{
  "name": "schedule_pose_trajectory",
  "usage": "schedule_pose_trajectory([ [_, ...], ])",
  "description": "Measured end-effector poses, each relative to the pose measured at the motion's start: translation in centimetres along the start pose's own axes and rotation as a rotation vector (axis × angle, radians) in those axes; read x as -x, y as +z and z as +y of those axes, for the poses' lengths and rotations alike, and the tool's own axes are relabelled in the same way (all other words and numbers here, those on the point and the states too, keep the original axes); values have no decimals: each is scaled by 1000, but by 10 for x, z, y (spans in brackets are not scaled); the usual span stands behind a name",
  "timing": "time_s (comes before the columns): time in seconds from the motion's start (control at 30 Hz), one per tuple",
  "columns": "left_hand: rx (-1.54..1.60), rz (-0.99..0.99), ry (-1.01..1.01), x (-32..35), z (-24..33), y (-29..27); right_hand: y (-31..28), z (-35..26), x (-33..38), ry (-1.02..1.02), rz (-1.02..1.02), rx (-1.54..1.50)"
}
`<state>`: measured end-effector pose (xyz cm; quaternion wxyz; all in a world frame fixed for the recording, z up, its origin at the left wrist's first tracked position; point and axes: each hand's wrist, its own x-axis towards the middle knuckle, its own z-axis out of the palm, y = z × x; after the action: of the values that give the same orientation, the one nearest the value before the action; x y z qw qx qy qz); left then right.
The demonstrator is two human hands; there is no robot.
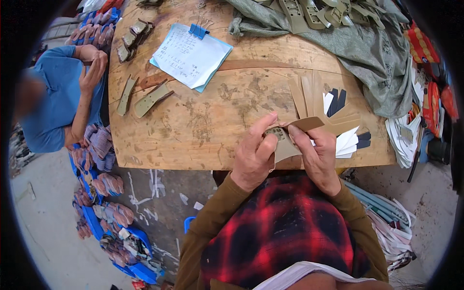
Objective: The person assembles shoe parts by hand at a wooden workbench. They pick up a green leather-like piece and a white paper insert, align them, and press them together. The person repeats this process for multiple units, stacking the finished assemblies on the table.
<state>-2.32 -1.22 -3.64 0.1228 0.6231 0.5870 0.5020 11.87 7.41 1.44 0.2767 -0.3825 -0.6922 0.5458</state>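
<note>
Close to the table's near edge, both hands are raised and working on one piece. My left hand (253, 157) pinches a khaki shoe-upper piece (286, 150) with punched holes near its top. In my right hand (320, 159), a flat brown strap (308, 124) is pinched between thumb and fingers, its inner end against the khaki piece. Whether the two are joined is hidden by the fingers. Just beyond my right hand fan out several tan strips (309, 94), dark strips (336, 102) and white strips (346, 145).
A clipped stack of written sheets (193, 58) lies on the wooden table (193, 130). Two olive pieces (152, 99) are left of it. Grey-green cloth (357, 53) bears a heap of similar pieces (314, 14). A person in blue (63, 96) sits at the left, beside bundled pieces (108, 183).
</note>
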Motion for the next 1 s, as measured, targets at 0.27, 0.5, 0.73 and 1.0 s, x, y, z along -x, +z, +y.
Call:
schedule_pose_trajectory([
  [0.27,-171,7,-14,-6,-2,7,2,4,4,58,65,-188],
  [0.5,-226,-25,-47,-6,-1,11,-10,-1,8,206,40,-208],
  [0.73,-305,-74,-28,-3,-6,13,-15,-18,8,195,62,-393],
  [1.0,143,-142,-544,-20,14,-10,-38,-15,-15,36,102,-338],
])
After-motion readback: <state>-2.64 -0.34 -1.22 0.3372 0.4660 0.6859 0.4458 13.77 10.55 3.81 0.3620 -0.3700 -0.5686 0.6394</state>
